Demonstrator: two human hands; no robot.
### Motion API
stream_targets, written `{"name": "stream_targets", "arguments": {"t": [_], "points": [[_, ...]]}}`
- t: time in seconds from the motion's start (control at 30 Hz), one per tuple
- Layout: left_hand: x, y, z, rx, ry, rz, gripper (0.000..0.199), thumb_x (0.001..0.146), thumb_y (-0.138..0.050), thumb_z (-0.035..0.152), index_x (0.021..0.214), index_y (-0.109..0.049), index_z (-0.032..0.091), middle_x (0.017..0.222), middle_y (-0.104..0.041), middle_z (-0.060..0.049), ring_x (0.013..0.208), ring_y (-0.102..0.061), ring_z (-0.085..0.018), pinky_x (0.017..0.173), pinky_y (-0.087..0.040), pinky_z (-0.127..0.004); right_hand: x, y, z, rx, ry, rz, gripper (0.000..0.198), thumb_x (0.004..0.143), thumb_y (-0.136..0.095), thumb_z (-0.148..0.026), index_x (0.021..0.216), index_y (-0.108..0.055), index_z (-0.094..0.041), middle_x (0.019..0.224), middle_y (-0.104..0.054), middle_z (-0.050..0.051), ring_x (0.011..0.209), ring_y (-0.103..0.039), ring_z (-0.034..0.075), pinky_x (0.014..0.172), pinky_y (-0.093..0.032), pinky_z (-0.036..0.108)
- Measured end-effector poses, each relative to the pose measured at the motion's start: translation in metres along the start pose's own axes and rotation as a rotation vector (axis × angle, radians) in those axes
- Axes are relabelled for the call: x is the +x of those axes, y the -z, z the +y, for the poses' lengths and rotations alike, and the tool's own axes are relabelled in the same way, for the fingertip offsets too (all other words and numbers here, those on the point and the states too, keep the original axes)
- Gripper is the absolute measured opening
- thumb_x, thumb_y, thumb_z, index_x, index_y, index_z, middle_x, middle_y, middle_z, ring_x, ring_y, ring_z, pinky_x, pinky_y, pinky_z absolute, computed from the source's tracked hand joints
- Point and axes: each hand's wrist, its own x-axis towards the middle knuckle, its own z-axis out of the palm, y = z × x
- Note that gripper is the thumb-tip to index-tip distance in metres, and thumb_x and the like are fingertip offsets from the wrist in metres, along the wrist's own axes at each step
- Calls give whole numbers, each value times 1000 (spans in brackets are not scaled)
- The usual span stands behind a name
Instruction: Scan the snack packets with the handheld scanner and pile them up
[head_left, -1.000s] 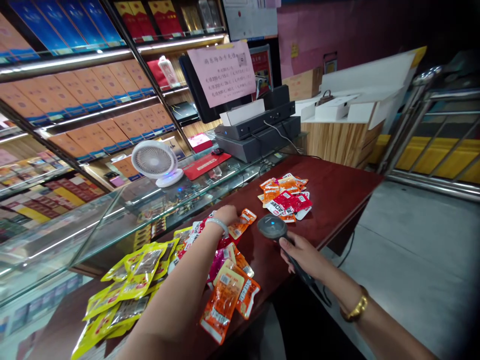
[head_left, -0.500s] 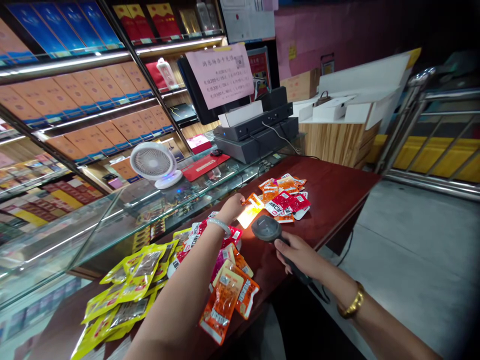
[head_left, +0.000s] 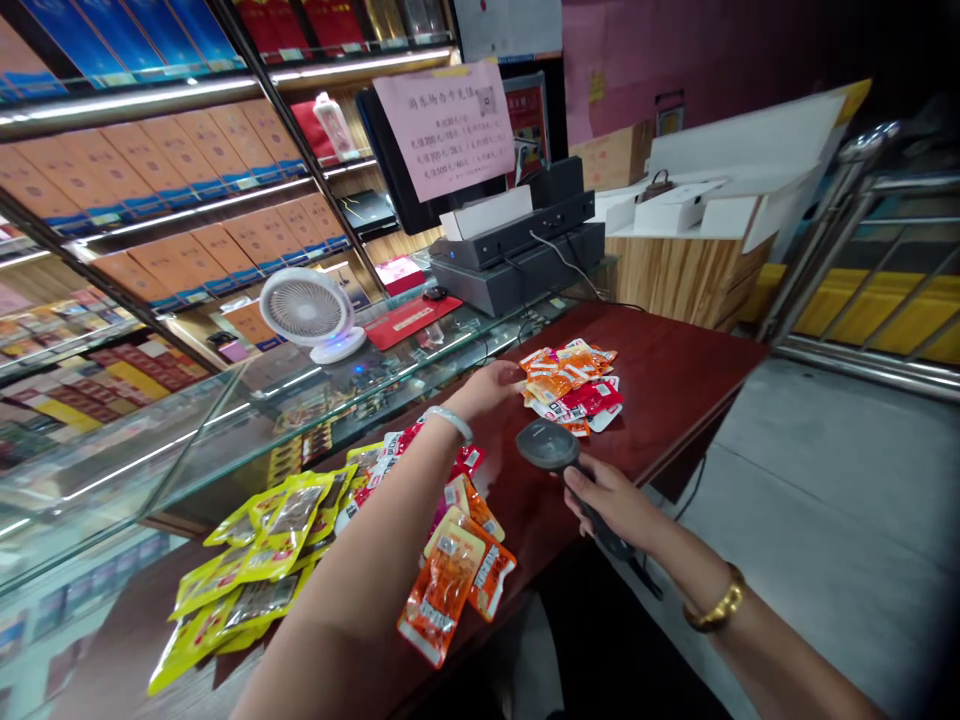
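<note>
Orange packets (head_left: 562, 372) topped the far pile (head_left: 598, 398) on the tabletop (head_left: 675, 365), and your left hand (head_left: 491, 388) had moved on to its near edge since half a second earlier; I could not tell whether that grip pinched a packet. Your right hand (head_left: 613, 502) kept its grip closed around the scanner (head_left: 549, 446), whose bright light had gone out.

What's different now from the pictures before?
The left hand moved forward and right, taking an orange packet to the far pile; I can't tell if it let go. The packet's bright glow is gone. The right hand still grips the scanner, and the yellow bags stayed put.
</note>
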Motion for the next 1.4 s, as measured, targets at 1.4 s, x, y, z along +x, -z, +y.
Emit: {"name": "stream_targets", "arguments": {"t": [1.4], "points": [[-181,-34,-15,327,335,357,18,89,-51,30,105,-45,22,91,-68,-6,82,-66,-20,70,-45,-29,-37,-15,18,132,-75,-171,56,80,-53,-75,94,-50,-20,62,-49,-5,43,-45,8,47,-43,23]]}}
